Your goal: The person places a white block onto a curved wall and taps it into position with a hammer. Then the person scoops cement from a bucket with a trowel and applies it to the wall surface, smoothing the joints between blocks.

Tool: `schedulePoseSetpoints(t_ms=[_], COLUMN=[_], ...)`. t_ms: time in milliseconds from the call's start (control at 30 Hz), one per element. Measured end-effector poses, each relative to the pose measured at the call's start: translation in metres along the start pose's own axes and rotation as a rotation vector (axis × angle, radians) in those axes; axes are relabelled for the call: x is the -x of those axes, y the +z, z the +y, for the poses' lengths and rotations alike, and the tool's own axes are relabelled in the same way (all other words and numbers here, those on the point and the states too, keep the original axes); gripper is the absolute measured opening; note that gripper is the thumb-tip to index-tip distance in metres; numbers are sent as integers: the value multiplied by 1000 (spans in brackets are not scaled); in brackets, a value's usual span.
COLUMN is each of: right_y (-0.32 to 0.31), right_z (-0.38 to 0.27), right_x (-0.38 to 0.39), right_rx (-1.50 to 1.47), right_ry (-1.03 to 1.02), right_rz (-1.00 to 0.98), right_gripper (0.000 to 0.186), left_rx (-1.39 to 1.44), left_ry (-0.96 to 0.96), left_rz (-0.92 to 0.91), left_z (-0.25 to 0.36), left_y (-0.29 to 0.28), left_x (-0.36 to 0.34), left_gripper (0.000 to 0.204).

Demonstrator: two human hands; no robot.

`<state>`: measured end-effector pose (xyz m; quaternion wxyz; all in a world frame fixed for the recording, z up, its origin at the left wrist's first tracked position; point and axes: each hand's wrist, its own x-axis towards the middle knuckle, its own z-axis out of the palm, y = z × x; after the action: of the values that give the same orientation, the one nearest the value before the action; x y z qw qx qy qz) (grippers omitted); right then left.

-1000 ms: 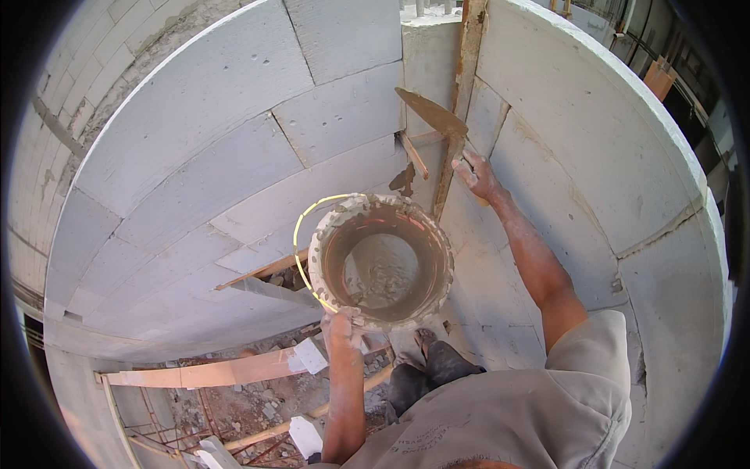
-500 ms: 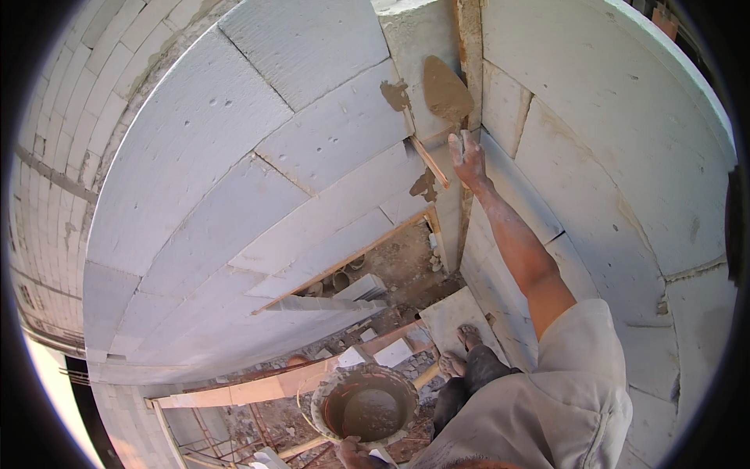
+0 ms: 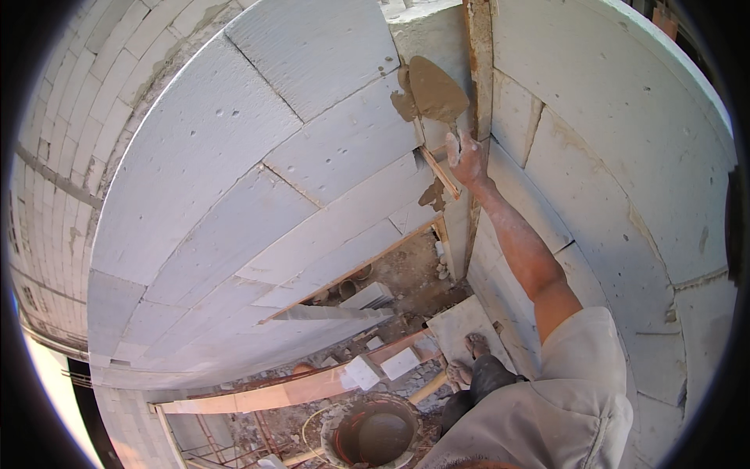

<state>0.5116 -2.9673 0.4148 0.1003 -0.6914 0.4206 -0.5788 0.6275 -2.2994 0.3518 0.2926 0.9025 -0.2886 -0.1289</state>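
Observation:
My right hand is closed round the handle of a trowel, raised in the corner of the block walls. The trowel's blade is coated with wet grey-brown mortar, and its left edge meets a mortar smear at the end of the left block wall. Below it, a thin wooden strip sticks out from the wall, with another mortar patch lower down. A bucket holding wet mortar is at the bottom of the view. My left hand is out of view.
To the right rises another block wall; an upright timber runs up the corner. My feet stand by a pale board. A long plank, white block pieces and rubble lie below.
The trowel has shifted left against the wall's edge, over the mortar smear. The bucket appears lower and further right, and my left hand, earlier by its rim, has dropped out of view.

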Motion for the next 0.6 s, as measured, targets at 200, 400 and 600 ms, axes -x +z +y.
schedulePoseSetpoints(t_ms=[200,400,600], right_y=[4,-62,-174], right_z=[18,-3,-88], right_x=[1,23,128], right_rx=[68,147,-80], right_ry=[29,67,-82], right_rz=[-27,-23,-670], right_gripper=[27,27,25], left_rx=[-10,351,945], left_ry=[95,268,-331], left_rz=[-11,-81,-101], left_z=[-5,20,109], left_y=[5,34,44], left_x=[1,-29,-83], left_gripper=[28,23,32])
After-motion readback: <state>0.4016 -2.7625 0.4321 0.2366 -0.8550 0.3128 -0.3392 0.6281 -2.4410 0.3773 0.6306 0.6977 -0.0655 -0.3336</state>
